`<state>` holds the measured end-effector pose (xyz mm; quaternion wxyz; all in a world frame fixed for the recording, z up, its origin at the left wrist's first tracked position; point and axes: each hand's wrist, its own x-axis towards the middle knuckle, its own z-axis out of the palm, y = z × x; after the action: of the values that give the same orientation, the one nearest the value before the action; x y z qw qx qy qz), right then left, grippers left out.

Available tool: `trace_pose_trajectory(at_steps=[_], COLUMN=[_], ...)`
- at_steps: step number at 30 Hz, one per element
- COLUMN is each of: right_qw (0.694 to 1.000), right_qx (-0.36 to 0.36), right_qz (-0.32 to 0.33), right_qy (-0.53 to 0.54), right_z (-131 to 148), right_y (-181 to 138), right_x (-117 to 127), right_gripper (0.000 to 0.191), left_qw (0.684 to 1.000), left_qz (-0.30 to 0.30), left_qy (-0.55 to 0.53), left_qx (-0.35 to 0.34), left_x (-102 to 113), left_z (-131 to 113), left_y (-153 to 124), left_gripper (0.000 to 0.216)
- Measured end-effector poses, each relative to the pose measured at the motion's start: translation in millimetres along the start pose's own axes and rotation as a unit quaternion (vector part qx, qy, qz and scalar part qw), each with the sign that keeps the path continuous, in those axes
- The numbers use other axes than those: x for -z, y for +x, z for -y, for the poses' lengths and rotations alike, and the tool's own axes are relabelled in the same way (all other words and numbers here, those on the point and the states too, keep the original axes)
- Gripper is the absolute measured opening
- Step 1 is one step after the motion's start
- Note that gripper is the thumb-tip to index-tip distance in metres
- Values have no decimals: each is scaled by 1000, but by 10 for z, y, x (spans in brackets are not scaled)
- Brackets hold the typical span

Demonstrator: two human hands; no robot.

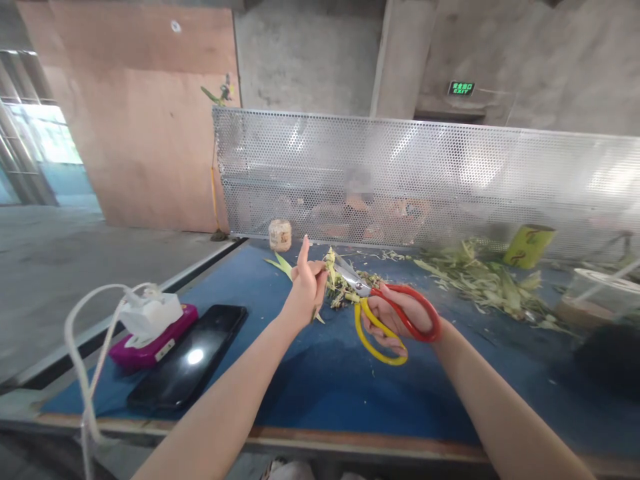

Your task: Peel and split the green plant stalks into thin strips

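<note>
My left hand (306, 290) pinches a pale green leafy plant stem (330, 259), with the index finger pointing up. Long green leaf blades (283, 265) stick out to the left behind this hand. In my right hand (397, 319) is a pair of scissors (361, 288) with one red and one yellow handle loop. The handles are spread, and the metal blades reach up to the stem beside my left fingers. A heap of small green-brown trimmings (343, 295) lies on the blue table top (310, 393) just beyond and between the hands.
At left lie a black phone (193, 357) and a magenta power strip (173, 337) with a white charger (153, 315) and cables. A perforated metal screen (290, 153) borders the back. Leaf scraps (480, 277), a yellow-green container (527, 247) and a clear cup (595, 293) are at right; a small jar (280, 235) stands behind.
</note>
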<state>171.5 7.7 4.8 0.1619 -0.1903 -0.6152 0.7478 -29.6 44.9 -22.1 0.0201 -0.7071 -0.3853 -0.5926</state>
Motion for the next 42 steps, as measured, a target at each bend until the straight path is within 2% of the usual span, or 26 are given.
trace_pose_trajectory(at_steps=[5, 10, 18, 28, 32, 42], right_qw=[999, 998, 996, 995, 996, 997], right_qx=[42, 57, 87, 103, 87, 48], right_qz=[-7, 0, 17, 7, 3, -55], right_qy=[8, 11, 16, 10, 12, -9], right_z=[-34, -61, -68, -73, -83, -51], right_y=[22, 28, 77, 85, 81, 54], right_x=[0, 16, -41, -74, -70, -134], right_gripper=[52, 52, 52, 50, 51, 52], left_qw=[995, 986, 969, 969, 970, 972], left_qz=[20, 33, 17, 58, 73, 57], left_qy=[58, 127, 174, 180, 181, 165], left_qx=[-76, -100, -175, -162, -148, -157], left_x=[41, 88, 112, 112, 116, 115], left_z=[-83, -149, -229, -253, -270, -270], left_y=[-43, -29, -36, -55, -54, -55], left_gripper=[66, 62, 70, 70, 68, 67])
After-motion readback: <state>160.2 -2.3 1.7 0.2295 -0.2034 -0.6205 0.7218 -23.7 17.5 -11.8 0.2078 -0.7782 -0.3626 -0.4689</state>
